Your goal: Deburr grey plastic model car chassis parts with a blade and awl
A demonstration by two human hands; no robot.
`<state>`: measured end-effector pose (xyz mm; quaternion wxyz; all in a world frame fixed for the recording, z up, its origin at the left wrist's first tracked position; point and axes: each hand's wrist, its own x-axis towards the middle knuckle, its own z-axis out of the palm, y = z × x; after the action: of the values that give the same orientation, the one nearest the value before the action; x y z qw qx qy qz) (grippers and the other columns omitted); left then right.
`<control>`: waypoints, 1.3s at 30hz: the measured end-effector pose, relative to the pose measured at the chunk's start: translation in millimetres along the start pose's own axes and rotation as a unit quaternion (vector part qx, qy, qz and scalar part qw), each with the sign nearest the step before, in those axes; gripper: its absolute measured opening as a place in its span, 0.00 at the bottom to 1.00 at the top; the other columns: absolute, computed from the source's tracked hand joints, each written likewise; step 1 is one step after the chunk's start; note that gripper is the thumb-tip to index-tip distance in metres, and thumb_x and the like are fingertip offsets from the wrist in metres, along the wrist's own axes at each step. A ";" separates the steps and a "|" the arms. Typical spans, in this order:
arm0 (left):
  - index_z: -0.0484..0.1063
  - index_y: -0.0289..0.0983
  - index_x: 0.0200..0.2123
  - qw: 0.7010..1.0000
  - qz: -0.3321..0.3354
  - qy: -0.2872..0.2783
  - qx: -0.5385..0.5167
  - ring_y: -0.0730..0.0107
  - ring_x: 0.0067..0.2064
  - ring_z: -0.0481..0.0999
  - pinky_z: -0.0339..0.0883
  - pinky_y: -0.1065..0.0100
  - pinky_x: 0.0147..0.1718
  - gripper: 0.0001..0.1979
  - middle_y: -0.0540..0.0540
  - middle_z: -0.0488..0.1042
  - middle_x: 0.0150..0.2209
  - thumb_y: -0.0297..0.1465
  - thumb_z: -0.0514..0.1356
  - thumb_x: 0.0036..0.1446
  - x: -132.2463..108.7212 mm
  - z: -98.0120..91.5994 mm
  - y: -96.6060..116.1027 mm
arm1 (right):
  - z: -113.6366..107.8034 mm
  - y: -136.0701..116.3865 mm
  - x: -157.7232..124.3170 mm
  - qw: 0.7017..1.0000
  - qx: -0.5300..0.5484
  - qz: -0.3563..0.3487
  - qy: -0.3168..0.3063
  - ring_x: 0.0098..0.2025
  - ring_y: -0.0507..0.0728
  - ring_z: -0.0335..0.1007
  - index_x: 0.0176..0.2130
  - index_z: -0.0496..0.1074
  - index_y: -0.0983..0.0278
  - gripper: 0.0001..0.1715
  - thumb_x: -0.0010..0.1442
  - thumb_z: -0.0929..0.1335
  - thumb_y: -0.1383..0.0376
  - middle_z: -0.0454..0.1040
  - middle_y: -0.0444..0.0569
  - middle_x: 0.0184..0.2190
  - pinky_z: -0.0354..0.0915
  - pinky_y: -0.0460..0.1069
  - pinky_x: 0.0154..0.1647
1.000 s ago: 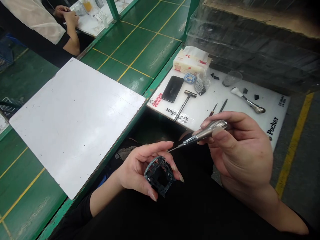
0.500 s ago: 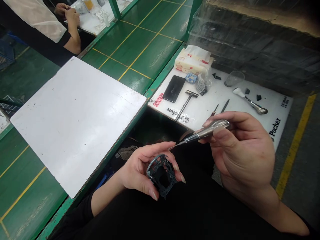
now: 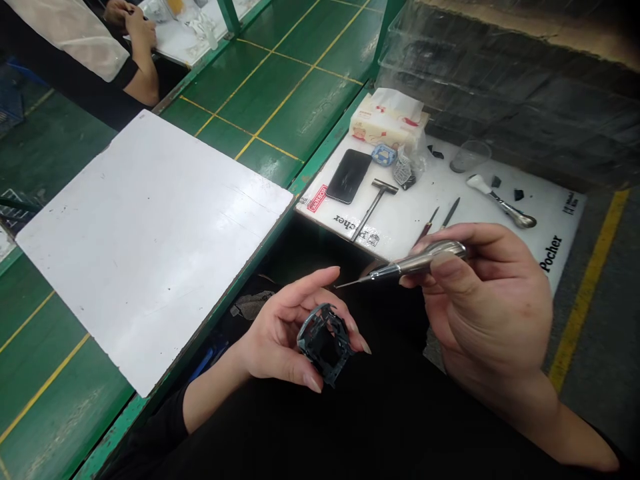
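Observation:
My left hand [image 3: 280, 340] cradles a small square dark frame with a metallic rim [image 3: 325, 345] between its thumb and fingertips. My right hand [image 3: 490, 313] pinches a precision pick with a polished metal handle [image 3: 425, 265]. Its fine steel tip [image 3: 350, 283] points left and ends just above my left index finger, apart from the frame. The frame's underside is hidden by my left palm. Beyond my right hand lies a white Pocher work mat [image 3: 480, 200] holding a smartphone [image 3: 349, 176], a small T-handled tool [image 3: 377, 203], and several slim tools.
A tissue pack [image 3: 389, 125] and a clear cup [image 3: 470, 156] stand along the mat's back edge, beside a clear plastic bin [image 3: 500, 80]. A white board [image 3: 150, 247] lies on the green bench at left. Farther off, a co-worker's hands [image 3: 133, 20] rest on another white surface.
The dark frame has turned slightly in my left hand and risen a little. The pick's tip has lifted slightly and now sits farther above the frame.

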<state>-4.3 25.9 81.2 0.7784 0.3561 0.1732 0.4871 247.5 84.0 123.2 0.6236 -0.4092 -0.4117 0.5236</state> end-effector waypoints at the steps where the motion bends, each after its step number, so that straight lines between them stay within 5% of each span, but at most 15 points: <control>1: 0.75 0.53 0.81 1.000 0.000 0.000 0.000 0.48 0.54 0.94 0.89 0.52 0.57 0.50 0.41 0.88 0.56 0.30 0.87 0.58 0.0 -0.3 0.5 | 0.2 0.4 0.5 1.000 0.002 -0.004 0.002 0.35 0.56 0.89 0.45 0.91 0.57 0.14 0.62 0.90 0.63 0.88 0.45 0.37 0.88 0.46 0.33; 32: 0.76 0.53 0.80 0.998 -0.033 0.024 -0.049 0.51 0.55 0.94 0.88 0.54 0.58 0.50 0.42 0.88 0.56 0.29 0.87 0.58 2.1 -3.8 1.0 | 1.3 7.3 1.8 0.997 -0.038 -0.059 0.024 0.30 0.57 0.87 0.45 0.90 0.58 0.18 0.60 0.91 0.60 0.87 0.44 0.34 0.88 0.50 0.31; 39: 0.78 0.52 0.79 0.995 -0.057 0.024 -0.082 0.52 0.54 0.94 0.88 0.56 0.57 0.47 0.42 0.88 0.57 0.32 0.86 0.60 1.1 -4.0 0.2 | 1.3 6.3 -5.6 0.987 -0.117 -0.106 0.038 0.39 0.65 0.91 0.50 0.90 0.52 0.19 0.61 0.90 0.61 0.89 0.47 0.41 0.90 0.59 0.38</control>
<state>-6.4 28.5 78.7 0.8273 0.2690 0.1709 0.4627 243.7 79.3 117.2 0.6382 -0.4531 -0.4873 0.3872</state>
